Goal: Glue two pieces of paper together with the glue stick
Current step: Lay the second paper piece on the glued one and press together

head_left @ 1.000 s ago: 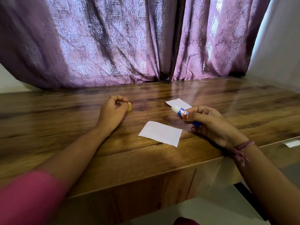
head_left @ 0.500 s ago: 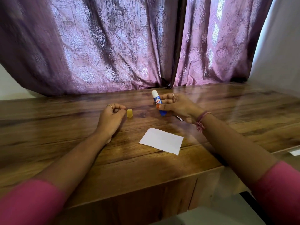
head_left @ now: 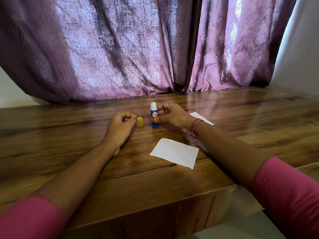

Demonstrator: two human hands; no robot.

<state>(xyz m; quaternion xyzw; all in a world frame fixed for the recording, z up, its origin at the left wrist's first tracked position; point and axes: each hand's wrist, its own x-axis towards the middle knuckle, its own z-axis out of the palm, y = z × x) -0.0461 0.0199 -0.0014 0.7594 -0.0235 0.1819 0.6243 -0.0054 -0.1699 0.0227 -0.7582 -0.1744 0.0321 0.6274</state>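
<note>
Head view: glue stick stands upright on the bench, uncapped, white glue tip exposed. Right hand has its grip pinched on the blue barrel, thumb on the near side, fingers behind. Yellow cap sits just left of the stick, apart from it. Left hand rests beside the cap, fingers curled in loosely; can't tell if fingertips touch the cap, holding nothing as far as I can see. Near paper lies flat toward the person from the stick; second paper is right of the stick, mostly hidden behind the right wrist. Progress read: cap off is done; no glue sheen visible on either sheet, so spreading, stacking and pressing look left to do. Materials: barrel is smooth plastic cylinder, printed label; cap is small translucent plastic, rolls easily if tipped. Papers are thin white rectangles, light creases on the near one. Bench is glossy wood grain, slick, so sheets will likely slide under the stick unless pinned.
</note>
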